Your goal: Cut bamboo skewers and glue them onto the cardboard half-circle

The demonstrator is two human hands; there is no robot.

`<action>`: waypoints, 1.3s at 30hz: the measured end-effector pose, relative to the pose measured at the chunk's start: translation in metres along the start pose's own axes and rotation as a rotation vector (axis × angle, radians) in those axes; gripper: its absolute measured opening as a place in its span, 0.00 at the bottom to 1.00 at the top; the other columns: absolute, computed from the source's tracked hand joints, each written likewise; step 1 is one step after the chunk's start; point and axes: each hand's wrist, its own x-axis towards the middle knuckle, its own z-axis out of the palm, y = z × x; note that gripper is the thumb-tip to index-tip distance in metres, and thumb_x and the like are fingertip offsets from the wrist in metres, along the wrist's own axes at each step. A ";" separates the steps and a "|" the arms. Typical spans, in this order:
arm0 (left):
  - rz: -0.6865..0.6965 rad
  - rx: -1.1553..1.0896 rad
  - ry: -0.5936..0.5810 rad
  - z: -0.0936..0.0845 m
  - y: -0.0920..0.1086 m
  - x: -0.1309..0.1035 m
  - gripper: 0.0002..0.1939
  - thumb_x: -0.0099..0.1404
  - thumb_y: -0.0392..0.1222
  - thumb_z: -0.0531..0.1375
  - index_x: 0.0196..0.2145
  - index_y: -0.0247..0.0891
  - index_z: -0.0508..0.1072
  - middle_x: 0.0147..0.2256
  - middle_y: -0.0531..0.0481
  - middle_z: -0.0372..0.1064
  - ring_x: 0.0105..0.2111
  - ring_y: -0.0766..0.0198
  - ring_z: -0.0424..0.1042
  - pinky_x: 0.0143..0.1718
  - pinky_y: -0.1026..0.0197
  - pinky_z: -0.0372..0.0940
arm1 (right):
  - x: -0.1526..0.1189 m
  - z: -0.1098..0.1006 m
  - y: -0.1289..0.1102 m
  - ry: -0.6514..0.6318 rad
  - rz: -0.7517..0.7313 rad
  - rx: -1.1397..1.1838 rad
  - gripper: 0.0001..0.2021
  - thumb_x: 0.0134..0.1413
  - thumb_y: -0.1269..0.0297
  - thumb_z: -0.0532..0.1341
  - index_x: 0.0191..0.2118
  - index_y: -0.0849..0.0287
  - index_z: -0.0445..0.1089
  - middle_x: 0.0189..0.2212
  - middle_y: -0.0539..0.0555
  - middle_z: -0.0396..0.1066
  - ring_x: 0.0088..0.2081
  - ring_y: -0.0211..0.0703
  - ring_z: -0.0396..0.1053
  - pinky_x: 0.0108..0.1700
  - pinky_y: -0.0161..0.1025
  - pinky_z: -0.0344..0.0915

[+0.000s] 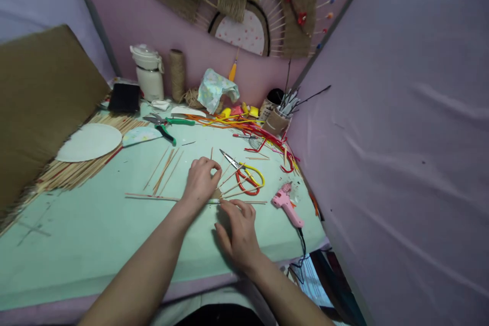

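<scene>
Thin wooden sticks (234, 193) fan out from a small brown piece (217, 194) on the table. Over the fan's left side is my left hand (200, 178), thumb and fingertips pinched together; what they hold, if anything, is hidden. The tip of one stick (212, 153) shows just beyond it. My right hand (240, 232) is open, thumb apart, its fingertips resting at the fan's base near a long horizontal stick (153, 196). Scissors (248, 179) with red and yellow handles lie partly under the fan's sticks.
A pink glue gun (287, 205) with a cord lies right. Several loose sticks (164, 170) are left of my hands. Farther back are green-handled pliers (165, 130), a white oval (89, 141), a twine spool (177, 75), a white jar (148, 75) and coloured pipe cleaners (244, 126).
</scene>
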 end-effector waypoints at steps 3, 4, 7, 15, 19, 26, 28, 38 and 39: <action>0.052 0.022 0.052 0.001 0.002 -0.001 0.08 0.64 0.40 0.55 0.32 0.39 0.75 0.36 0.45 0.69 0.43 0.53 0.66 0.48 0.51 0.60 | -0.004 0.002 -0.002 0.037 -0.062 0.026 0.12 0.58 0.71 0.57 0.48 0.58 0.65 0.47 0.56 0.73 0.49 0.49 0.63 0.52 0.50 0.59; 0.074 0.031 0.064 0.001 0.003 -0.001 0.08 0.64 0.40 0.55 0.32 0.39 0.75 0.36 0.45 0.70 0.43 0.53 0.65 0.48 0.51 0.60 | -0.006 0.003 -0.002 0.039 -0.079 0.029 0.11 0.58 0.72 0.57 0.47 0.58 0.66 0.45 0.56 0.74 0.48 0.49 0.63 0.51 0.49 0.59; 0.162 0.042 0.045 0.001 0.007 -0.004 0.10 0.65 0.42 0.55 0.33 0.39 0.76 0.38 0.44 0.71 0.44 0.53 0.65 0.48 0.51 0.60 | -0.009 0.005 -0.003 0.057 -0.100 0.024 0.08 0.59 0.72 0.57 0.44 0.58 0.68 0.41 0.55 0.75 0.46 0.48 0.64 0.50 0.48 0.61; 0.323 0.090 -0.148 0.001 0.020 -0.011 0.12 0.65 0.40 0.54 0.37 0.41 0.78 0.43 0.45 0.74 0.47 0.54 0.66 0.48 0.50 0.58 | -0.007 0.004 -0.005 0.113 -0.155 0.032 0.05 0.59 0.72 0.55 0.37 0.58 0.68 0.33 0.54 0.73 0.40 0.46 0.64 0.45 0.44 0.63; 0.334 0.125 -0.151 0.000 0.020 -0.010 0.11 0.64 0.39 0.55 0.37 0.41 0.78 0.43 0.45 0.74 0.47 0.53 0.66 0.48 0.49 0.58 | -0.006 0.008 -0.004 0.131 -0.161 0.021 0.05 0.58 0.72 0.56 0.35 0.58 0.67 0.31 0.54 0.72 0.39 0.45 0.64 0.43 0.43 0.63; 0.324 0.154 -0.158 0.001 0.021 -0.010 0.11 0.65 0.39 0.54 0.37 0.42 0.78 0.42 0.45 0.73 0.47 0.52 0.67 0.47 0.50 0.59 | -0.005 0.013 -0.002 0.146 -0.182 -0.010 0.05 0.57 0.73 0.55 0.35 0.58 0.67 0.30 0.53 0.71 0.37 0.45 0.64 0.42 0.44 0.64; 0.319 0.167 -0.152 0.001 0.022 -0.011 0.11 0.65 0.38 0.54 0.37 0.41 0.78 0.42 0.45 0.73 0.46 0.52 0.67 0.46 0.50 0.59 | -0.004 0.012 -0.002 0.148 -0.183 -0.009 0.06 0.57 0.73 0.55 0.35 0.58 0.67 0.30 0.53 0.71 0.37 0.45 0.64 0.42 0.44 0.64; 0.240 0.210 -0.111 0.003 0.019 -0.010 0.12 0.67 0.40 0.53 0.37 0.40 0.78 0.42 0.44 0.73 0.46 0.51 0.66 0.45 0.51 0.58 | -0.005 0.011 -0.003 0.133 -0.173 0.004 0.06 0.57 0.74 0.55 0.35 0.57 0.66 0.30 0.53 0.71 0.37 0.45 0.64 0.43 0.44 0.64; 0.232 0.211 -0.107 0.003 0.019 -0.010 0.12 0.67 0.40 0.53 0.36 0.40 0.78 0.42 0.44 0.73 0.46 0.51 0.66 0.45 0.51 0.58 | -0.005 0.011 -0.003 0.133 -0.174 0.002 0.06 0.57 0.74 0.55 0.35 0.57 0.67 0.30 0.53 0.71 0.37 0.45 0.64 0.43 0.44 0.64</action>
